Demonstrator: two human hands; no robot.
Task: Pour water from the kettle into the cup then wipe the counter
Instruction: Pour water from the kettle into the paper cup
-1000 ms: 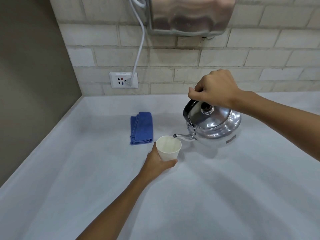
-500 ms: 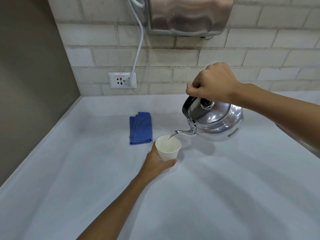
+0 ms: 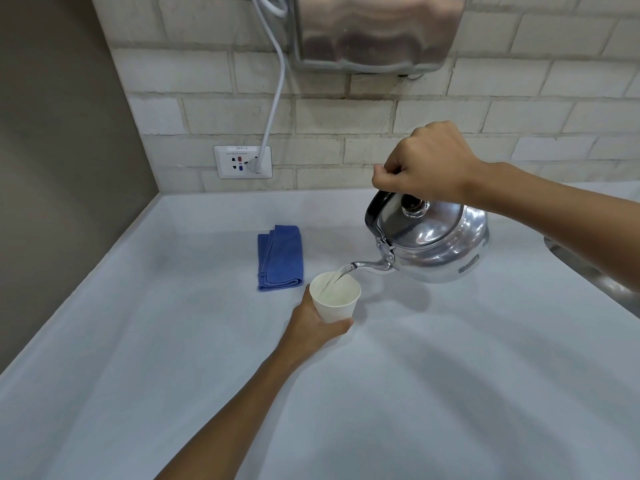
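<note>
- A pale white counter (image 3: 173, 375) runs into a corner, with a brick-tiled wall (image 3: 346, 116) behind and a plain dark wall (image 3: 52, 150) to the left.
- On the brick wall sits one white socket plate (image 3: 242, 162) with a white cable (image 3: 277, 91) plugged in; above hangs a shiny metal box (image 3: 377, 29), partly cut off by the frame's top edge.
- At the right edge a curved metal rim (image 3: 588, 268) shows, mostly hidden behind the forearm.
- The right hand (image 3: 429, 164) reaches in from the right, fingers curled tight around the black handle of the kettle (image 3: 436, 244), which it holds lifted off the counter and tipped toward the left.
- The kettle's thin spout points down over the cup (image 3: 335, 299), and a stream of water (image 3: 334, 280) falls into it.
- The left hand (image 3: 311, 327) comes up from below, fingers wrapped around the lower part of the cup, which is upright, low at the counter.
- One folded blue cloth (image 3: 280, 258) lies flat on the counter, just beyond and left of the cup, not touching it.
- Count: one kettle, one cup, one cloth, two hands.
</note>
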